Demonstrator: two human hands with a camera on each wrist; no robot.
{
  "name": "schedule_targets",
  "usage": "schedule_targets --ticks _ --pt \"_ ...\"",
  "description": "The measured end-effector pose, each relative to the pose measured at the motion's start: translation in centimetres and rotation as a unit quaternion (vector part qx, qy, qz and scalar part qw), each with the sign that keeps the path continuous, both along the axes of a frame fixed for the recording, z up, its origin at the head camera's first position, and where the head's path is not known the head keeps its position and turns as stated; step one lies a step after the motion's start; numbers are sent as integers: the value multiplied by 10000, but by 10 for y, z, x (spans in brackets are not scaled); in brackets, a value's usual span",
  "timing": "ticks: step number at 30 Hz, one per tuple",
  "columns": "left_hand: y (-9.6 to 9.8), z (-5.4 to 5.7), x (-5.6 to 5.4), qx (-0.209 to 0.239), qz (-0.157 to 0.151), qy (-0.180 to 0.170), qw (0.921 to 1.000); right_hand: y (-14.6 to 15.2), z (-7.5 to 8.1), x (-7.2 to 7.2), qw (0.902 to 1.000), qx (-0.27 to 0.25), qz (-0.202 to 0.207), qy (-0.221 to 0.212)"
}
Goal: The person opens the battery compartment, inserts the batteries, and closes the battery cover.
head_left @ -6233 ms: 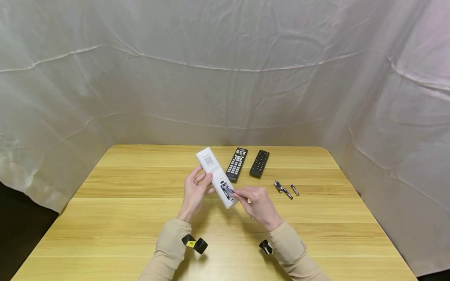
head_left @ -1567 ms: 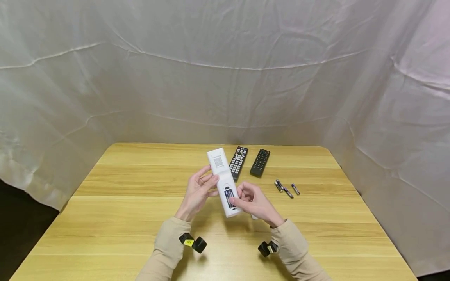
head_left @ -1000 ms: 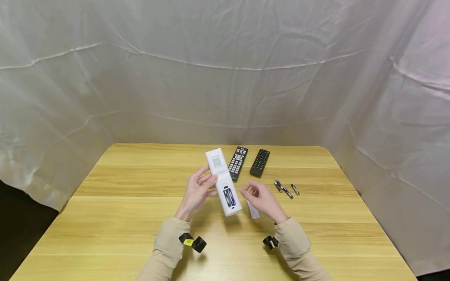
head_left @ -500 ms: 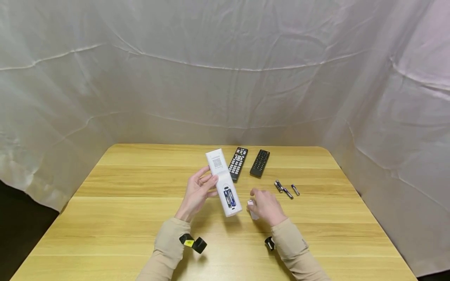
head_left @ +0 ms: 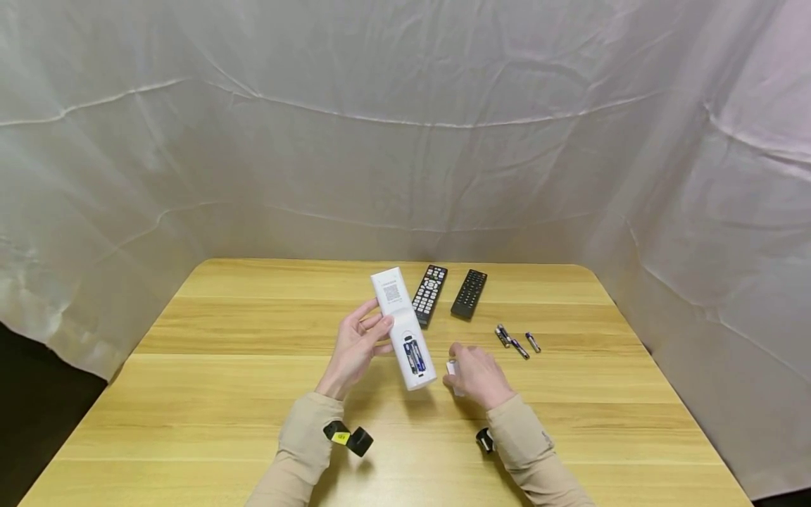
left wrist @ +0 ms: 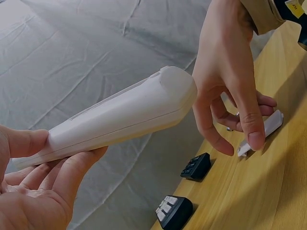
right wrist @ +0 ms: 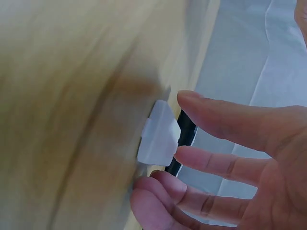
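Observation:
My left hand (head_left: 355,348) grips a white remote control (head_left: 400,317) above the table, thumb on top and fingers beneath. Its back faces up, and two batteries (head_left: 415,357) lie side by side in the uncovered compartment. On the table to the right is the white battery cover (right wrist: 159,136). My right hand (head_left: 481,373) reaches down over this cover with its fingers loosely bent and spread. In the right wrist view the thumb stands apart from the cover, while one fingertip is at its edge; whether it touches is unclear.
Two black remote controls, one with white buttons (head_left: 429,292) and one with dark buttons (head_left: 469,294), lie behind the white one. Several loose batteries (head_left: 519,348) are on the wooden table (head_left: 222,394) at the right. Grey cloth (head_left: 393,176) hangs around the table.
My right hand earlier put a battery into the white remote control and pressed there with its thumb. It has since moved right and down to the cover. The left hand keeps its grip.

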State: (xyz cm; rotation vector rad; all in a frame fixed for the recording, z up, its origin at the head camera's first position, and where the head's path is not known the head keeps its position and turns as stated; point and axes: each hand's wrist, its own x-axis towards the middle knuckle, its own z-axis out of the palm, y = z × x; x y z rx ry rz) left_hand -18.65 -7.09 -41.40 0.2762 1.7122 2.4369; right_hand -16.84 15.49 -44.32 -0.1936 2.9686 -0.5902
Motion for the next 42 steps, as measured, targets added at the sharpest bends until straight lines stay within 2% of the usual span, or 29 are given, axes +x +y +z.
schedule_targets --ticks 10,21,36,42 --pt "0 -2 -1 -39 21 60 10000 0 -3 0 9995 180 74 233" --pt "0 -2 -2 -70 -7 38 10000 2 -5 0 9983 116 236 523" --pt "0 -2 -1 -32 92 -44 9999 2 -5 -1 9991 28 193 380" --pt "0 1 0 10 52 -105 9999 2 -3 -1 9982 -165 199 534"
